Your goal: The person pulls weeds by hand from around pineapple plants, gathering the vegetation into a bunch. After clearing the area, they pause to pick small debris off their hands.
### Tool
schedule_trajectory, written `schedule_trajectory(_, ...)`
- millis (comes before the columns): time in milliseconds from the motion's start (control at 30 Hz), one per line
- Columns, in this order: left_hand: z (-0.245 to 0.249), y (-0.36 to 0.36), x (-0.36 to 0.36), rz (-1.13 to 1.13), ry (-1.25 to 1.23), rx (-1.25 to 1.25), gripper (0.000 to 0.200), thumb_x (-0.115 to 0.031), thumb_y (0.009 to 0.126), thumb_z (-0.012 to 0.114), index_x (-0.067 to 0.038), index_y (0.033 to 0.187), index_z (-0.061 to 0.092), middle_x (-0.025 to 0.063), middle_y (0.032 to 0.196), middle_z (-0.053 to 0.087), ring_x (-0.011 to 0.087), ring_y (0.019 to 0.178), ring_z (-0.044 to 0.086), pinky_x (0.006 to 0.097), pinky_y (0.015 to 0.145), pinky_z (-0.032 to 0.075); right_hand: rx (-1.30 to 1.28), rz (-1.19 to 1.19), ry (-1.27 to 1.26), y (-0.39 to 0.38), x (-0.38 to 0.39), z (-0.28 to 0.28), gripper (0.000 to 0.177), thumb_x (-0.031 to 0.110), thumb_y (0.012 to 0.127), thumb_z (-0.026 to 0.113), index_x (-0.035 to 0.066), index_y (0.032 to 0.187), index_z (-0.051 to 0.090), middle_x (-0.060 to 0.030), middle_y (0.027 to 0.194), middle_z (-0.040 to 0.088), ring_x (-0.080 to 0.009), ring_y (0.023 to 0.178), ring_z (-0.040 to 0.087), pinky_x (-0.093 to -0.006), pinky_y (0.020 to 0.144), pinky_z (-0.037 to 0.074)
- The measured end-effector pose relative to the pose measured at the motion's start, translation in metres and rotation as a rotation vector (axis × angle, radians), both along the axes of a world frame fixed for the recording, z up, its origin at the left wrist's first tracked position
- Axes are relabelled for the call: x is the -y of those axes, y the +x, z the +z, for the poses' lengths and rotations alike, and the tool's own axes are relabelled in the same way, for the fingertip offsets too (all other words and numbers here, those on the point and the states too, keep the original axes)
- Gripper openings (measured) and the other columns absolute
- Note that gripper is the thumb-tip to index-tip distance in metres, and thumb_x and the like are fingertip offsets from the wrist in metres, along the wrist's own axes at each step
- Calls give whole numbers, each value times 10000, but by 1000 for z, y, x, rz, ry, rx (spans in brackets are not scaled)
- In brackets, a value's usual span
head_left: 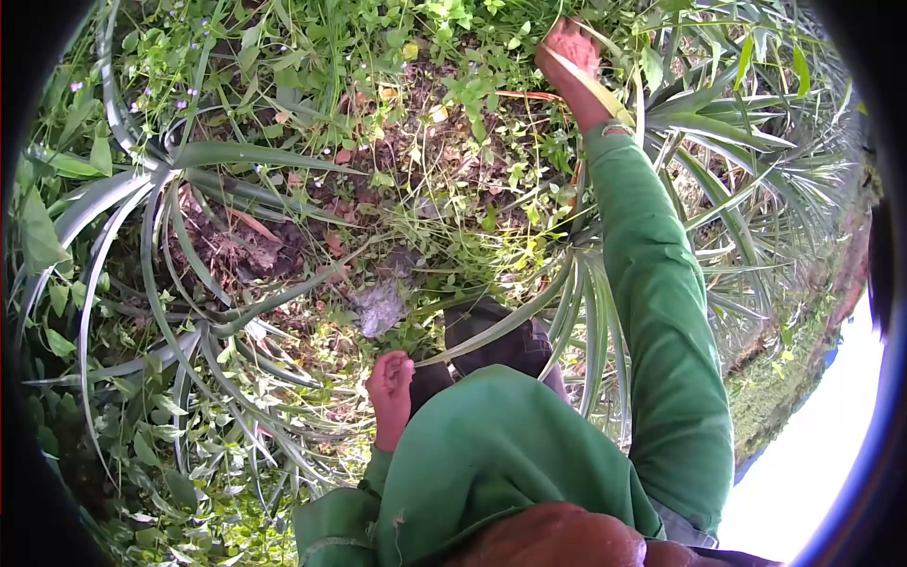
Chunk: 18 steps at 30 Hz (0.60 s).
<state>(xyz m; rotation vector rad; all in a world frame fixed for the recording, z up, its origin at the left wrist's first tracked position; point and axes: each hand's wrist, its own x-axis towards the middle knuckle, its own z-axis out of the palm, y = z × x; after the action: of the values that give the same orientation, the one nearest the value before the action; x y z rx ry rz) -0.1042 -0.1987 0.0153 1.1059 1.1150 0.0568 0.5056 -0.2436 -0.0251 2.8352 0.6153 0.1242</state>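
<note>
My right hand (572,55) reaches far forward into the low weeds (482,47), its fingers curled in among the growth. A long pale leaf (590,80) crosses in front of it, and what the fingers hold is something I cannot make out. My left hand (389,386) stays close to my body, fingers folded in with nothing showing in them. Beside it is the tip of a long, narrow leaf (510,328) from the spiky, pineapple-like plant (590,283) under my right arm.
Another spiky plant (165,175) spreads its stiff leaves at the left, with a similar one (203,331) below it. More long-leaved plants (718,123) fill the right side. A greyish lump (380,304) lies on the ground between the rows, near my dark-clad leg (487,335).
</note>
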Motion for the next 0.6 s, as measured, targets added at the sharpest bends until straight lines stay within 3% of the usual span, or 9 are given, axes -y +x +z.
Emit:
schedule_trajectory(67,1,4,0,-17,-25,13,211,-90,986,681,0,1165,614,15,961,644,78,868,610,222,773,505,-155,92,82,-51,-4,5,620,285,1034,363,-65,1542,306,-318,1559,345,-505,1438,346,-566,1225,253)
schedule_trajectory(100,2,4,0,-20,-25,18,213,-92,988,678,-2,1169,611,14,961,642,79,867,611,220,772,504,-25,160,193,-81,-4,-16,614,300,971,556,-111,1410,430,-293,1416,455,-449,1339,459,-547,1169,353)
schedule_trajectory(133,3,5,0,-22,-21,23,215,-93,990,676,-3,1173,607,12,961,639,80,866,611,218,771,503,-105,234,306,-119,-8,-10,600,303,959,589,-110,1369,444,-287,1376,487,-439,1279,494,-537,1133,394)
schedule_trajectory(200,9,6,-3,-23,-23,20,211,-92,990,675,-2,1170,610,13,965,642,80,869,612,220,772,505,-504,305,399,-190,-15,2,622,328,939,663,-81,1359,454,-277,1351,516,-426,1244,536,-522,1064,479)
schedule_trajectory(300,17,7,-12,-24,1,8,205,-89,990,675,-1,1165,616,14,972,645,79,873,612,221,777,504,-1231,293,445,-270,-25,78,553,403,959,690,21,1340,567,-188,1341,601,-363,1211,618,-500,1066,501)
schedule_trajectory(367,21,6,-15,-26,16,2,202,-86,989,676,0,1163,619,15,975,646,77,875,610,220,781,502,-1242,537,592,-273,-26,149,502,405,968,680,14,1278,627,-184,1255,666,-347,1128,670,-474,1004,544)
schedule_trajectory(433,20,4,-20,-13,62,61,194,-80,987,676,3,1155,625,16,973,646,75,879,607,219,790,497,-1106,502,651,-231,-28,216,478,365,995,644,-24,1272,634,-189,1305,648,-336,1173,660,-498,1074,504)
schedule_trajectory(500,23,7,-26,-29,96,70,191,-76,986,676,6,1151,626,16,977,645,73,879,606,218,791,495,-734,403,626,-165,-25,216,466,354,1016,609,-34,1273,621,-210,1287,644,-315,1081,702,-465,1029,542)
schedule_trajectory(600,28,10,-28,-31,118,75,187,-74,985,677,14,1142,628,21,990,648,75,882,606,220,798,498,2,403,-25,-23,-1,158,414,230,991,602,-13,1324,563,-224,1260,623,-345,1224,614,-467,1036,535)
